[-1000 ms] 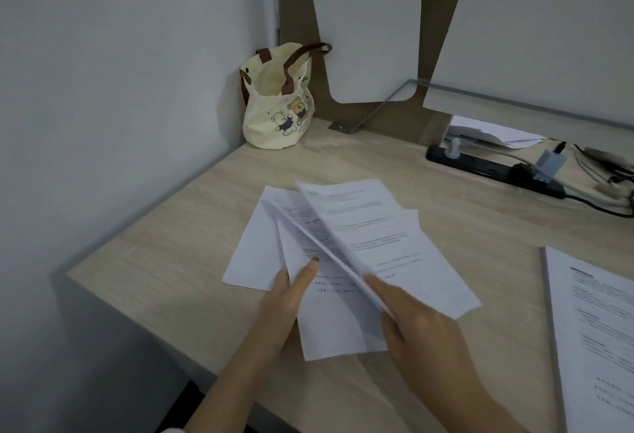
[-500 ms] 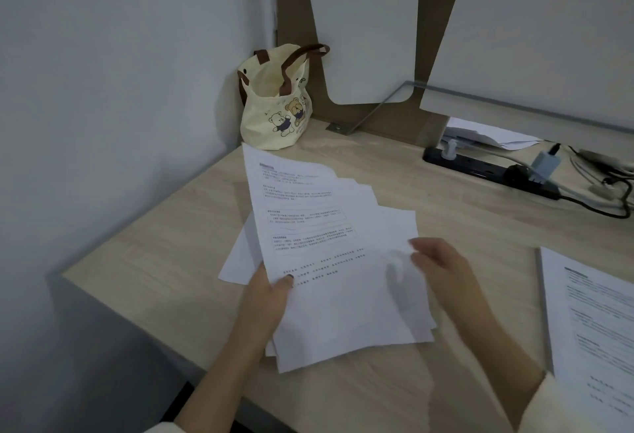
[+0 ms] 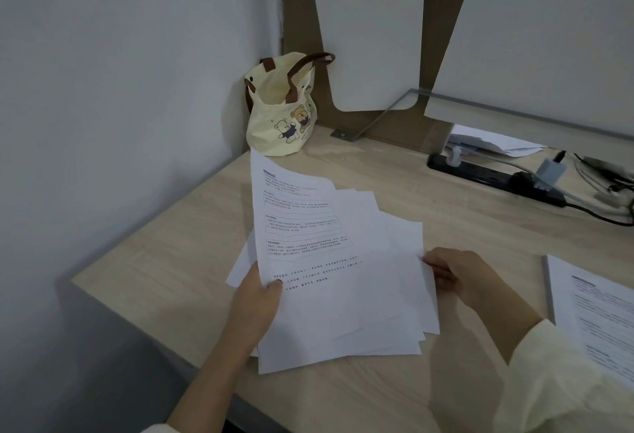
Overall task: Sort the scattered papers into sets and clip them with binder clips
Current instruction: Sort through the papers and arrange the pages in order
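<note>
A fanned stack of white printed papers (image 3: pixel 329 261) lies on the light wooden desk (image 3: pixel 171 261), its top sheet showing blocks of text. My left hand (image 3: pixel 257 299) grips the stack's left edge, thumb on top of the top sheet. My right hand (image 3: pixel 459 275) pinches the stack's right edge. A second set of printed papers (image 3: pixel 597 316) lies flat at the right edge of the view. No binder clip is visible.
A cream tote bag (image 3: pixel 281 113) with bear prints and brown handles stands in the back left corner against the wall. A black power strip (image 3: pixel 497 179) with plugs and cables lies at the back right, more paper (image 3: pixel 490 141) behind it. The desk's left edge is close.
The sheet my right hand was lifting has been laid onto the pile. My left hand now grips the stack's left edge and my right hand has moved to its right edge.
</note>
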Demonstrator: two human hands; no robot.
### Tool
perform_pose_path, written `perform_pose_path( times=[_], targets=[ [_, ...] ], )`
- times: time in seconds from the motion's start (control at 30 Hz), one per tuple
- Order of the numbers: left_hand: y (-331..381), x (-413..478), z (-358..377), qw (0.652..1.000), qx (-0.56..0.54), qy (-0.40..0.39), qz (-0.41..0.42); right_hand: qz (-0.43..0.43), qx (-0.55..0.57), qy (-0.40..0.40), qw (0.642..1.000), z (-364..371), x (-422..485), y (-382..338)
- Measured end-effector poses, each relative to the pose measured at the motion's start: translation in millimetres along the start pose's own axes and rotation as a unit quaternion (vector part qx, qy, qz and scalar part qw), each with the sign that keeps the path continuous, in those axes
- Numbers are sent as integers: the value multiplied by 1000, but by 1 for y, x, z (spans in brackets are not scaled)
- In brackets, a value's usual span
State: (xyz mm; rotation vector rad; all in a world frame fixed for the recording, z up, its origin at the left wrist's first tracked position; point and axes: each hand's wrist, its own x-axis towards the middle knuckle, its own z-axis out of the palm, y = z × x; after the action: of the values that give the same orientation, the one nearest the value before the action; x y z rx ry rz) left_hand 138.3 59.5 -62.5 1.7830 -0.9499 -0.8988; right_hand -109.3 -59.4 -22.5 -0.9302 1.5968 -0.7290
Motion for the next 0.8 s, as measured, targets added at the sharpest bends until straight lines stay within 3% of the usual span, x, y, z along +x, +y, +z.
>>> perform_pose_path(
  times=[0.27, 0.4, 0.53, 0.63, 0.8],
  targets=[
    [5, -5, 7, 998, -51, -34, -20, -65, -53, -48, 995, 1, -7, 15],
    [8, -9, 17, 994, -86, -63, 1, -140, -14, 102, 985, -20, -6, 7],
    [11, -9, 24, 990, -115, -76, 22, -345, -4, 237, 908, -39, -44, -28],
    [12, -9, 31, 986, -144, -75, 32, -479, -112, 185, 851, -38, -76, -36],
    [11, -9, 36, 978, -203, -27, 32, -515, -297, 22, 804, -14, -75, 20]
  ],
)
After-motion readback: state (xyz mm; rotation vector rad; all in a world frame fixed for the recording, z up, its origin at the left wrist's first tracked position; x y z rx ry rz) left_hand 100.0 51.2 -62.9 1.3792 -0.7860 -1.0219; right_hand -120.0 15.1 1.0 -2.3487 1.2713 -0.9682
